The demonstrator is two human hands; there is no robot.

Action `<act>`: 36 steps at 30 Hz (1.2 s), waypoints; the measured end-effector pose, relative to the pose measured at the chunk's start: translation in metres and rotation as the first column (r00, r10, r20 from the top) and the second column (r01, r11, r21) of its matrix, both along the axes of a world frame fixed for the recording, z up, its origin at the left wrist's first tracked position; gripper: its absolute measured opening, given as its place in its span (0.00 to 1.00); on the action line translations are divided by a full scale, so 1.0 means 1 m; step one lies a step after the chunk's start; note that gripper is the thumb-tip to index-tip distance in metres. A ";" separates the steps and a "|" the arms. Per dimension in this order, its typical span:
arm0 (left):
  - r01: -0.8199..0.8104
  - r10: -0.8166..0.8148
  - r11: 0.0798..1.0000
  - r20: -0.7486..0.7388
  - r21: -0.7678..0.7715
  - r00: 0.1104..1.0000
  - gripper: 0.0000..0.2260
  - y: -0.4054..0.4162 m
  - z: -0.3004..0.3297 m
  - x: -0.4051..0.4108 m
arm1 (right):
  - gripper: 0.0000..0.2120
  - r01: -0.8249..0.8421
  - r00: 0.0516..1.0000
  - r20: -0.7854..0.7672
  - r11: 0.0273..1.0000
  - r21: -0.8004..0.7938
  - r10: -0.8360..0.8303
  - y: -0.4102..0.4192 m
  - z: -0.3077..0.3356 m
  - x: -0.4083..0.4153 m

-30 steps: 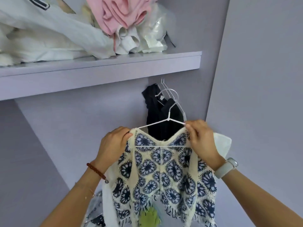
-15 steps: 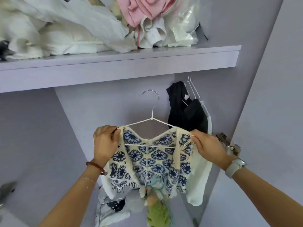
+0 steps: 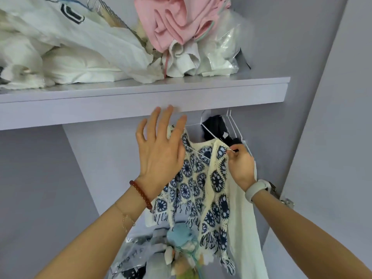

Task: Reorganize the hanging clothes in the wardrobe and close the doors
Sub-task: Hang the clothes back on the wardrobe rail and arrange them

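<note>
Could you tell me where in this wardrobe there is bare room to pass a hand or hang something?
Free: under the shelf, left of the open left hand. Crowded: right end, where the right hand pinches the patterned top against the black garment; the shelf top is piled.

Head view looks up, close under shelf (image 3: 181, 93).

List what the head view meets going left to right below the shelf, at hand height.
Left hand, open → blue-and-cream crochet top on its white wire hanger → right hand, pinching the hanger's end → white garment hanging beside it → metal door hinge.
</note>
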State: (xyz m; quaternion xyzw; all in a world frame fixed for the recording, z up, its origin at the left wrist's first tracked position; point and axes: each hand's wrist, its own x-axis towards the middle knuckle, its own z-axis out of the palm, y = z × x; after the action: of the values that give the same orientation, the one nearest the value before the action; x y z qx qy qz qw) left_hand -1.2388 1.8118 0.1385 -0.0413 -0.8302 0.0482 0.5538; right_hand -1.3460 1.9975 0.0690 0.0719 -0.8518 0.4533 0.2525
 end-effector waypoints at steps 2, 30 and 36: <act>-0.112 0.112 0.994 0.060 -0.001 0.992 0.26 0.003 0.007 -0.010 | 0.07 0.050 0.999 0.016 0.998 -0.033 -0.049 -0.003 0.008 -0.014; -0.094 0.045 0.982 0.284 0.161 0.958 0.30 0.014 -0.097 -0.020 | 0.21 0.088 0.986 -0.163 0.920 0.381 -0.027 0.034 -0.030 0.027; 0.099 -0.234 0.959 0.539 0.267 0.809 0.25 0.056 -0.169 0.013 | 0.20 0.173 0.985 -0.088 0.876 0.451 -0.150 0.072 -0.097 0.130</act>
State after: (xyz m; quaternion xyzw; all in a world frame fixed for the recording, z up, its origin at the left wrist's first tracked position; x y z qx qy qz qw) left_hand -1.2259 1.8678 -0.0300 -0.0634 -0.9498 -0.1098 0.2860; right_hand -1.2159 2.0693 -0.0278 0.0694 -0.9307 0.2158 0.2870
